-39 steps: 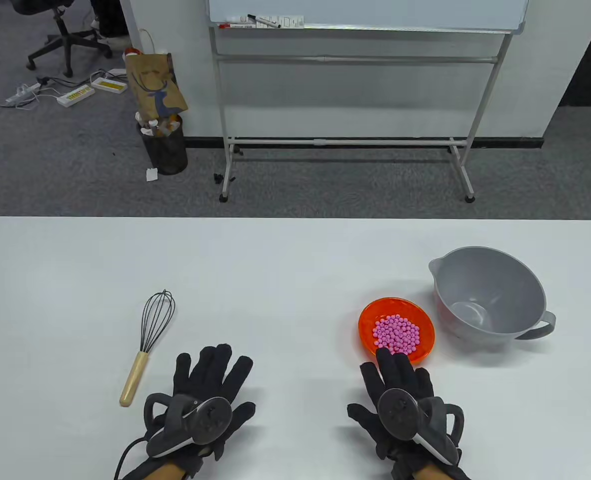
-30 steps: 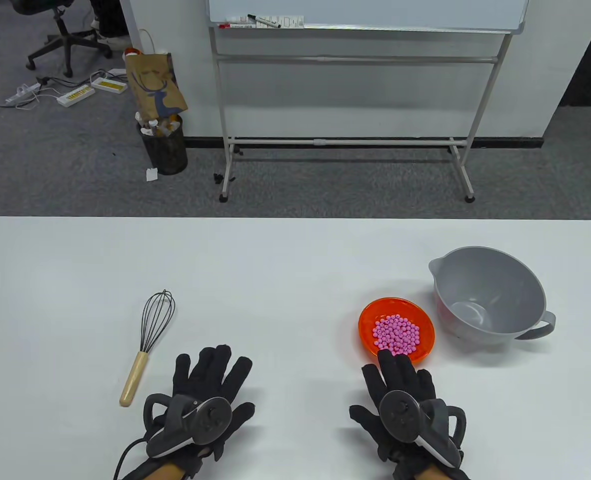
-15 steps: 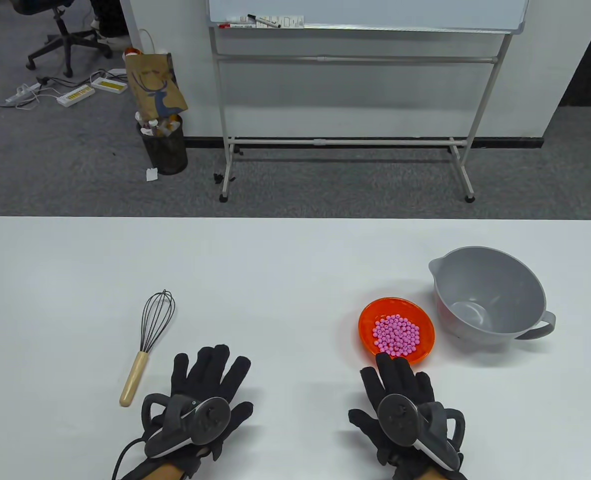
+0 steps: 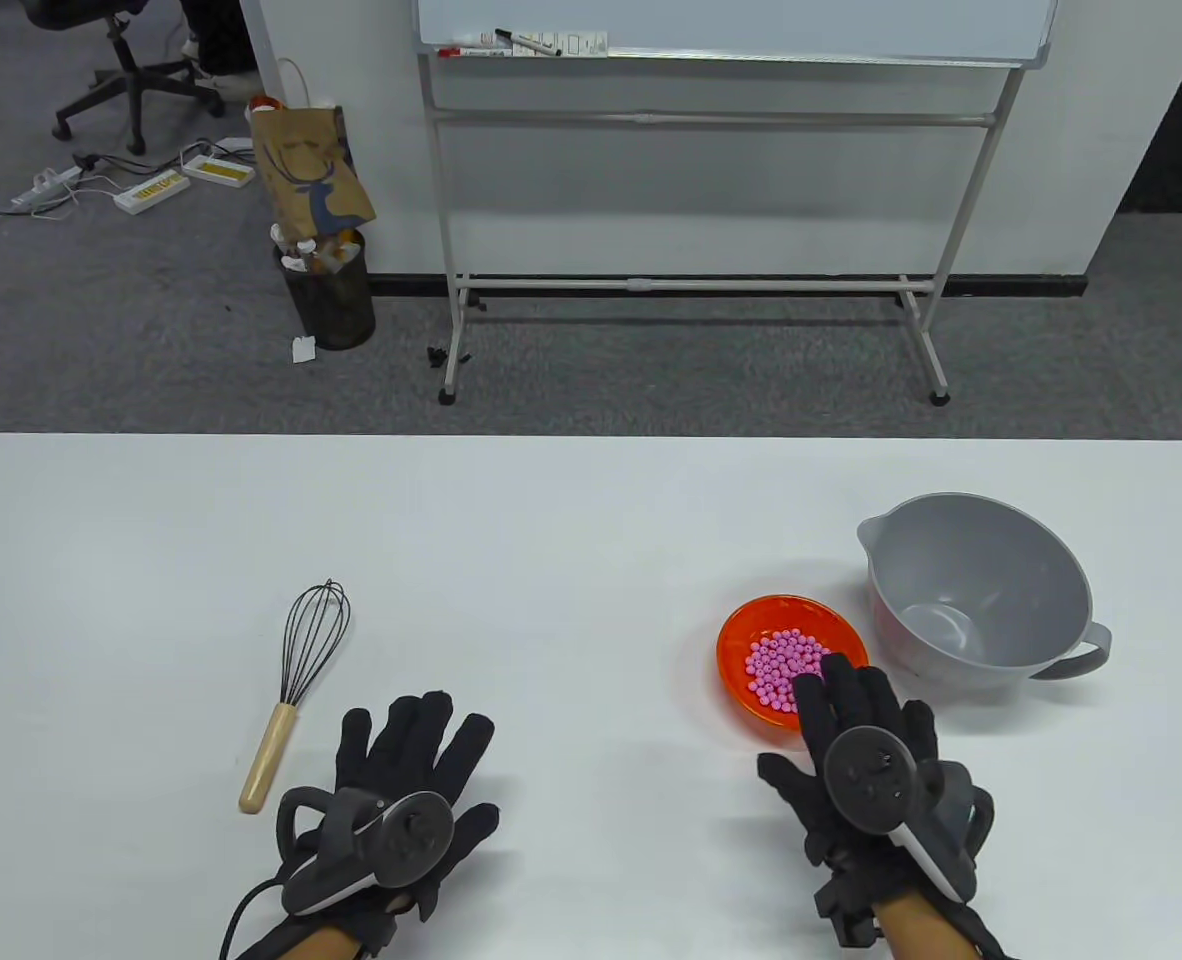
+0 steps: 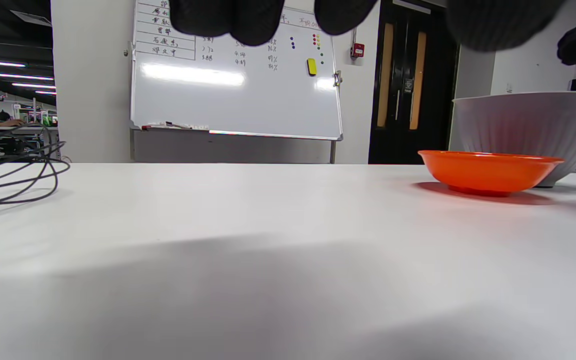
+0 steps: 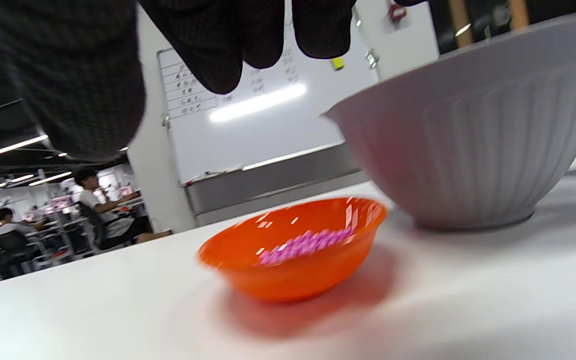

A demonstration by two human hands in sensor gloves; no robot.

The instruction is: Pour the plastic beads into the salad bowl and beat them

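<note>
Two bowls wait toward the table's right edge: the orange bowl with its heap of pink beads, and just beyond it the grey salad bowl, empty and close by, though the views do not settle whether they touch. That orange bowl looks light, thin plastic, likely slick, and the beads will roll at any tilt, so take it by the near rim, thumb inside, and lift level. Your right hand hovers above that near rim, fingers straight and spread, holding nothing. Your left hand is flat and relaxed near the table's front edge, empty too, with the whisk lying untouched beside it.
</note>
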